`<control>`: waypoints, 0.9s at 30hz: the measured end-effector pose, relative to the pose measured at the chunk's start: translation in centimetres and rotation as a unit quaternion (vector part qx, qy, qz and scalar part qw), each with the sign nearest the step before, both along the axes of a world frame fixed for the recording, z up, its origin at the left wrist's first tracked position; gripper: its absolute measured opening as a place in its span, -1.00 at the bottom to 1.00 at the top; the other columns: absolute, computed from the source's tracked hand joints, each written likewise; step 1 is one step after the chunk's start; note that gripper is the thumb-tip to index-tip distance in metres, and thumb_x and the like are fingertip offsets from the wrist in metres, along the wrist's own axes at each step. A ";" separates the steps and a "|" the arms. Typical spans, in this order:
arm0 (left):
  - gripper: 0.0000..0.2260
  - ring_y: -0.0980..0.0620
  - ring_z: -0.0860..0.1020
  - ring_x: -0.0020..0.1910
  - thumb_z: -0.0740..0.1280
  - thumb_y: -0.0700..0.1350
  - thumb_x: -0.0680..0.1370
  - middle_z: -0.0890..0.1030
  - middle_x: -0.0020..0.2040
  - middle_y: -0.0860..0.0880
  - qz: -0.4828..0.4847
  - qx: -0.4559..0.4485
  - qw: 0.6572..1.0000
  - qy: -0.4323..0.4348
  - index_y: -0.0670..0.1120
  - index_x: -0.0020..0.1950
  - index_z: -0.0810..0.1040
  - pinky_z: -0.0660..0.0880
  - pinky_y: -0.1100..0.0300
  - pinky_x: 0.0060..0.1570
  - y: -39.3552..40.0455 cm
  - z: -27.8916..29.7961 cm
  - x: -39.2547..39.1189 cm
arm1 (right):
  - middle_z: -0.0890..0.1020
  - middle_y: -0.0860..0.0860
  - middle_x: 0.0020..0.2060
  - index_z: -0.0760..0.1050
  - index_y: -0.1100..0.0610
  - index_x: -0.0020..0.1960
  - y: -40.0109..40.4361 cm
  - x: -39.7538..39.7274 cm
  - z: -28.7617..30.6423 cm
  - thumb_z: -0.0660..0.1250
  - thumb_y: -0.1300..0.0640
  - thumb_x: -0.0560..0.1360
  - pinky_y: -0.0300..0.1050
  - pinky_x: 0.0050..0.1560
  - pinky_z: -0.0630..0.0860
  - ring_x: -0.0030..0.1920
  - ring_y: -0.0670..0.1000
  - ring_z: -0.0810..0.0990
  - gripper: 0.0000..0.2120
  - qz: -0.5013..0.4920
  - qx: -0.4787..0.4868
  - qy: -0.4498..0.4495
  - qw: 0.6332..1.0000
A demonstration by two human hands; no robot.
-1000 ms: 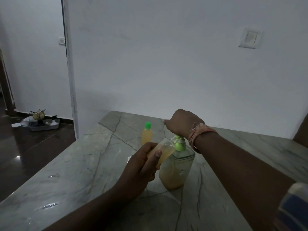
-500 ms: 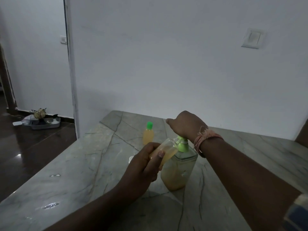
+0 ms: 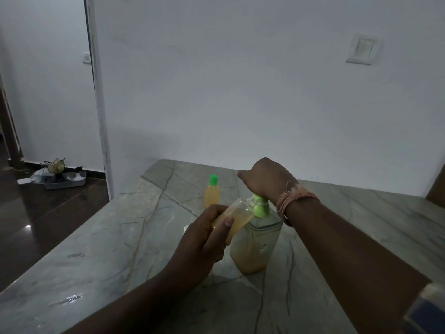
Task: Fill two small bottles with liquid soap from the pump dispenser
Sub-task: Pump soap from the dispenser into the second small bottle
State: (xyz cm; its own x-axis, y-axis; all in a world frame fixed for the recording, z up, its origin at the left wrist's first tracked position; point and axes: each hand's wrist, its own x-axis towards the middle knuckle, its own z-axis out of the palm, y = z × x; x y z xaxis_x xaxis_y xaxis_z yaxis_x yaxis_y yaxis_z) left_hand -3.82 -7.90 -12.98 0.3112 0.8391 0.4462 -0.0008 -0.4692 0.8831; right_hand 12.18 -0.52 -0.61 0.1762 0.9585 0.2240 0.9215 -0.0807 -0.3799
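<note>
The right hand [image 3: 266, 180] covers the top of the pump dispenser [image 3: 256, 242], so its fingers there cannot be seen. The left hand [image 3: 204, 239] hides the base of the small bottle [image 3: 237, 215], whose mouth at the nozzle is blurred. The striped sleeve [image 3: 427, 309] is cut off by the right edge.

- Pump dispenser [image 3: 255, 244] is standing upright, amber soap low inside.
- Uncapped small bottle [image 3: 237, 216] is tilting at its spout.
- Green-capped bottle [image 3: 212, 192] is standing farther left.
</note>
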 end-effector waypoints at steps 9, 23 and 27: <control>-0.67 0.09 0.43 -0.38 0.24 0.23 0.54 0.53 -0.26 -0.01 0.011 -0.012 1.000 -0.001 0.06 0.17 0.50 0.37 0.25 -0.42 -0.4 0.1 0.2 | 0.48 0.00 -0.35 0.40 0.08 -0.31 -1.1 -0.5 1.1 0.28 -0.13 0.50 -0.12 -0.19 0.43 -0.25 0.06 0.52 -0.66 0.007 -0.003 -0.085 0.996; -0.72 0.08 0.43 -0.37 0.21 0.17 0.58 0.52 -0.27 0.03 0.012 -0.008 1.000 0.012 0.04 0.18 0.49 0.38 0.25 -0.41 -0.5 0.3 0.1 | 0.55 0.03 -0.34 0.45 0.11 -0.32 -0.9 -0.3 0.8 0.28 -0.12 0.50 -0.12 -0.24 0.44 -0.29 0.05 0.54 -0.65 0.010 0.001 -0.031 0.999; -0.73 0.10 0.44 -0.37 0.21 0.15 0.58 0.53 -0.26 0.03 0.006 -0.006 1.000 0.007 0.05 0.17 0.50 0.38 0.26 -0.41 -0.4 0.2 0.0 | 0.53 0.04 -0.35 0.41 0.12 -0.33 -0.7 0.0 0.4 0.26 -0.13 0.51 -0.12 -0.27 0.40 -0.29 0.07 0.53 -0.63 0.002 0.024 -0.012 1.000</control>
State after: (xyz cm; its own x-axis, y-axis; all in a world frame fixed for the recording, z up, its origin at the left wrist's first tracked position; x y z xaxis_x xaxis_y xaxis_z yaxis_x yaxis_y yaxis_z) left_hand -3.80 -8.27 -12.76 0.3063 0.8487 0.4311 0.0173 -0.4578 0.8889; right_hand 12.22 -1.25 -0.22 0.1655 0.9472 0.2746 0.9309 -0.0581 -0.3605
